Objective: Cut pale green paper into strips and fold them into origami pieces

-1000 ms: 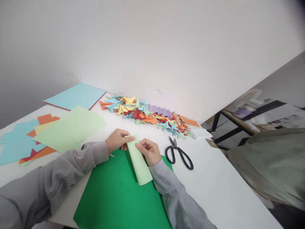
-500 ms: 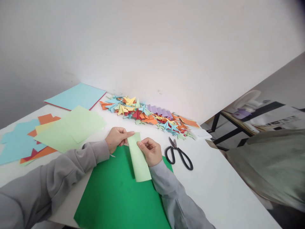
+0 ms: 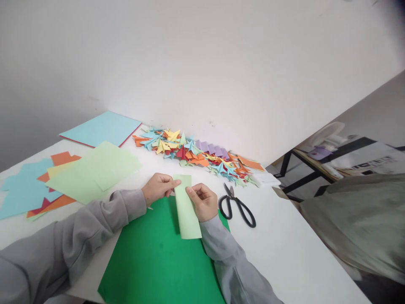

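Observation:
Above a green sheet point(image 3: 158, 257) on the table I hold a strip of light green paper point(image 3: 187, 215) between both hands. My left hand point(image 3: 160, 187) pinches its upper left edge, the thumb lying on the front face. On the other side, my right hand point(image 3: 204, 200) grips the strip's right edge between thumb and curled fingers. The strip stands tilted, its lower end hanging over the green sheet. Just right of my right hand lies a pair of black-handled scissors point(image 3: 236, 204), blades slightly apart. What the fingers do behind the paper is hidden.
Along the wall runs a heap of folded paper shapes point(image 3: 193, 152) in several colours. Light green sheets point(image 3: 91, 169) and coloured offcuts point(image 3: 28, 181) lie at left, with a blue sheet stack point(image 3: 101, 128) behind them. A black-framed shelf point(image 3: 297, 169) stands at far right.
The light green strip has shifted slightly right and stands more upright. Both hands have moved a little right with it, still gripping it.

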Demonstrator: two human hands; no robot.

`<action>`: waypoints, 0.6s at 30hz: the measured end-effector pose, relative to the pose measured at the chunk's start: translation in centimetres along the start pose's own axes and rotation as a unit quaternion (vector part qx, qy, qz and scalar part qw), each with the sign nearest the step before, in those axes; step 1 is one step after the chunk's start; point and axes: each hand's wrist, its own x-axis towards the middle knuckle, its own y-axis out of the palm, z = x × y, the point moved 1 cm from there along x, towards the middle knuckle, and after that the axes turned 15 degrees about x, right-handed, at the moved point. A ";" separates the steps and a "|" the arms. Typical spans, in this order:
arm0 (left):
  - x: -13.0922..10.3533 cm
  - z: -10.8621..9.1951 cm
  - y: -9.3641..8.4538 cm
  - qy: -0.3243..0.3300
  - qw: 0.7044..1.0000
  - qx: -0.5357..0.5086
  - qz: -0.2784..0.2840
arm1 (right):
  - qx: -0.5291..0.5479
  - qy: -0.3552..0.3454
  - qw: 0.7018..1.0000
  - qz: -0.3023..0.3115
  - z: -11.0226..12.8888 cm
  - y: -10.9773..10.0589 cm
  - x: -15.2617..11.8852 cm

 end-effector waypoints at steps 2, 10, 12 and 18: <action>0.0 0.0 0.0 0.016 1.000 0.001 0.005 | 0.004 0.000 1.000 0.000 -0.1 -0.1 0.0; -0.1 -0.2 0.0 0.015 0.999 0.011 0.046 | 0.043 0.010 0.999 -0.012 0.0 0.1 0.0; -0.1 -0.3 0.0 0.021 0.998 0.021 0.050 | 0.046 0.011 0.999 -0.017 0.1 0.2 0.0; 0.0 -0.1 0.0 0.027 0.996 0.029 0.077 | 0.052 0.005 0.998 -0.038 0.3 0.4 -0.1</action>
